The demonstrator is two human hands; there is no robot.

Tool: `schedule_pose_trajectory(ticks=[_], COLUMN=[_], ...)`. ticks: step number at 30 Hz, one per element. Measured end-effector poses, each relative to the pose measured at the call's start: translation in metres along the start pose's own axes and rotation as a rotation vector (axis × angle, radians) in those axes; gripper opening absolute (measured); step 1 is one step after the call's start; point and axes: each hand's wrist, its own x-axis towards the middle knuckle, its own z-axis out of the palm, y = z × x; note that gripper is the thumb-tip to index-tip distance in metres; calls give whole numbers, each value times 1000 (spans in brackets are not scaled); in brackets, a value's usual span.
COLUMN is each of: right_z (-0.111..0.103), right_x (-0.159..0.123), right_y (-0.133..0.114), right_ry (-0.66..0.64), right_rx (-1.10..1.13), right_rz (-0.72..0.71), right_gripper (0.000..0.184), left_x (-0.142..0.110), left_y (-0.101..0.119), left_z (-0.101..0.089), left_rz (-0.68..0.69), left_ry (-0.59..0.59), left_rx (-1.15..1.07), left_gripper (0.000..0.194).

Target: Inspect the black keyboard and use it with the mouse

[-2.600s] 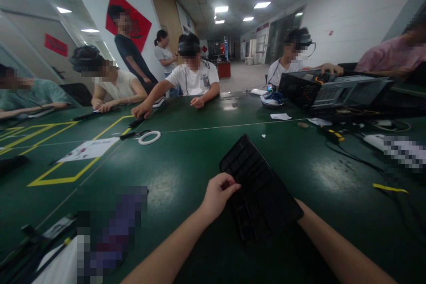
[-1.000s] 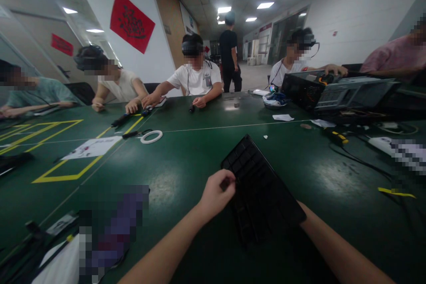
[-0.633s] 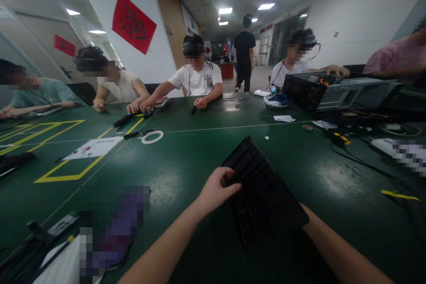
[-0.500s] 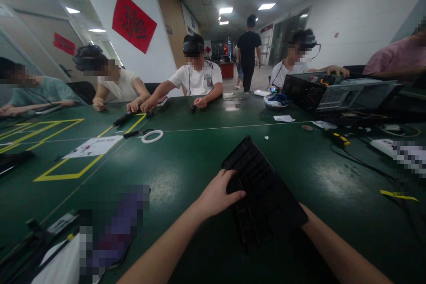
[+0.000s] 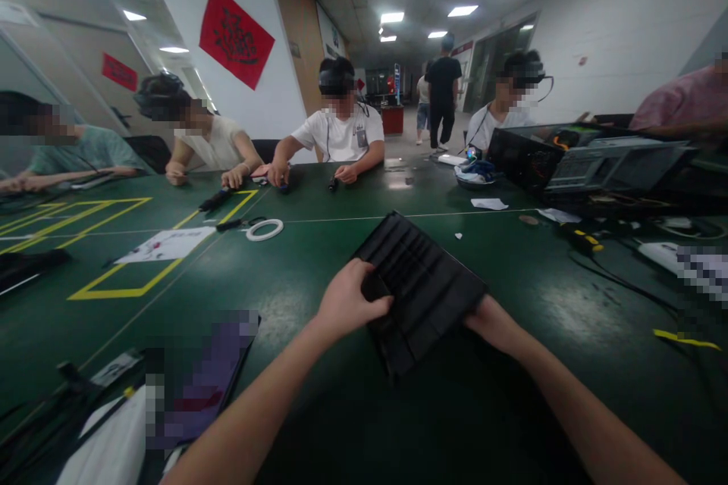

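Note:
A black, ribbed plastic tray [image 5: 426, 280] with narrow compartments is held tilted above the green table. My left hand [image 5: 346, 299] grips its left side, with the thumb lying toward the near part and the fingers bent at the edge. A dark patch shows between that thumb and the fingers; whether it is a separate piece I cannot tell. My right hand [image 5: 497, 324] is closed at the tray's right corner, most of its fingers hidden beneath it.
A white tape ring [image 5: 265, 230] and a printed sheet [image 5: 164, 245] lie left of centre. A purple pouch-like thing [image 5: 213, 379] lies near left. An opened computer case [image 5: 580, 159] stands at right, with cables [image 5: 619, 280] before it. Several people sit across the table.
The tray has turned and shifted left, its ribs now facing me more. Both my hands moved with it, and more of my right hand shows. The seated person opposite drew one hand back.

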Motion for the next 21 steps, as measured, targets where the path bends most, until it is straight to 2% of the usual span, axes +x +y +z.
schedule_pose_trajectory(ticks=[1, 4, 7, 11, 13, 15, 18, 21], right_z=[-7, -29, -38, -33, -30, -30, -31, -31], right_x=[3, 8, 9, 10, 11, 11, 11, 11], right_y=[7, 35, 60, 62, 57, 54, 56, 61], right_ry=[14, 181, 238, 403, 485, 514, 500, 515], right_rx=[-39, -249, -439, -549, -547, -532, -516, -527], right_rz=[33, 180, 268, 299, 314, 338, 349, 299], right_gripper=[43, 48, 53, 64, 64, 63, 63, 63], left_x=[5, 13, 9, -12, -23, -33, -42, -43], left_y=[-12, -58, -108, -156, -171, -182, -191, -193], left_z=[-13, -57, -100, -142, -153, -158, -155, -152], left_rz=[-64, -315, -576, -817, -966, -1073, -1101, -1108], left_ry=[31, 81, 3, -119, -156, -169, -148, -115], left_rx=[42, 173, 292, 442, 495, 514, 531, 572], left_gripper=[45, 48, 53, 66, 66, 61, 55, 55])
